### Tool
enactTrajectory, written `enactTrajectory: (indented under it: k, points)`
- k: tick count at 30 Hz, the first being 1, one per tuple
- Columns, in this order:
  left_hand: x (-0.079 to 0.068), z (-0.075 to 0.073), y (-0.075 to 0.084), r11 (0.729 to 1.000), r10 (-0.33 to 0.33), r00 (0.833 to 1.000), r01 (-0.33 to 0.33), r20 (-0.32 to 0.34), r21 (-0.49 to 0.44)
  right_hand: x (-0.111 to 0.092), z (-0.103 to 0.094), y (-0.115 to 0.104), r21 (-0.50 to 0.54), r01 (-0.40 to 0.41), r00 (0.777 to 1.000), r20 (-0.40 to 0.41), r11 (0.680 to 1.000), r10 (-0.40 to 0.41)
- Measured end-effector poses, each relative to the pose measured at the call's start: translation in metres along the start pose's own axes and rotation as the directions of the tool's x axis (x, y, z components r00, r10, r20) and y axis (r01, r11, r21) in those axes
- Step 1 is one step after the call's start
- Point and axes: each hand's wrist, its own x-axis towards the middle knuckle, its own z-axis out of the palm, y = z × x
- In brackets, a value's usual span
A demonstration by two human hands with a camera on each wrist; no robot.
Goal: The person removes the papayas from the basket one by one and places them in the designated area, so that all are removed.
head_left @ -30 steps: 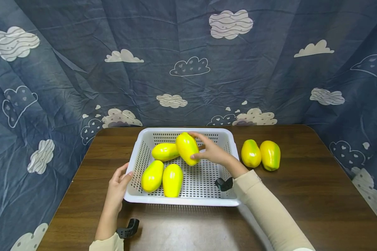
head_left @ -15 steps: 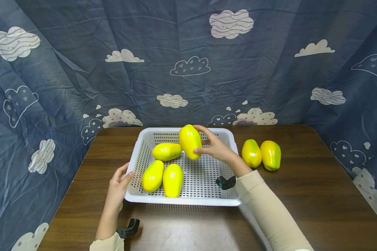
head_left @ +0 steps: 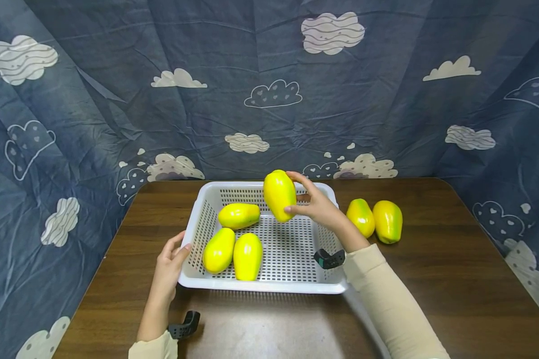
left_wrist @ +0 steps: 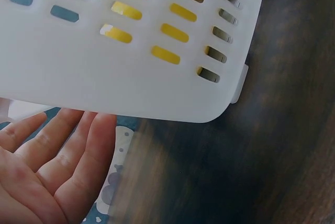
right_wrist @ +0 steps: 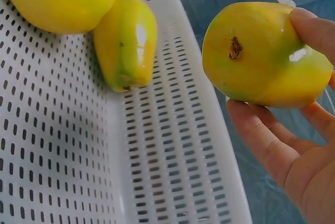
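Observation:
My right hand (head_left: 321, 208) grips a yellow papaya (head_left: 278, 197) with a faint green tinge, thumb on one side and fingers on the other. It hangs over the back of a white perforated plastic basket (head_left: 260, 286). In the right wrist view the papaya's brown stem scar faces the camera, and the basket wall (right_wrist: 172, 130) is beside it. My left hand (head_left: 169, 259) holds the basket's left rim, thumb over the edge. From the left wrist, its fingers (left_wrist: 78, 156) reach up to the rim. Inside the basket lie a sideways papaya (head_left: 238, 216) and two more papayas (head_left: 219, 251) in front.
Two yellow-green papayas (head_left: 388, 222) stand side by side on the brown wooden table (head_left: 440, 279), right of the basket. A dark blue cloth (head_left: 215, 50) with cloud prints hangs behind and around the table. Black wrist devices (head_left: 329, 259) sit on both arms.
The right hand has lifted the papaya higher and carried it a little to the right, toward the basket's back rim. The left hand and the other papayas stay in place.

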Motion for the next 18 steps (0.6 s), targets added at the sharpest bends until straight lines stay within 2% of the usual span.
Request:
enactTrajectory:
  k: [6,12,18]
  points:
    - [0.0,0.0,0.0,1.0,0.004,1.0,-0.004,0.0,0.001,-0.011,-0.006,-0.018,-0.002,0.054,0.998,-0.031,0.999,-0.054]
    - [0.0,0.0,0.0,1.0,0.008,1.0,-0.008,-0.004,0.0,-0.012,-0.016,-0.002,0.021,0.088,0.994,-0.073,0.996,-0.086]
    - [-0.001,0.0,0.0,1.0,0.019,1.0,-0.019,-0.005,0.004,-0.018,-0.027,0.003,0.015,0.109,0.987,-0.118,0.994,-0.106]
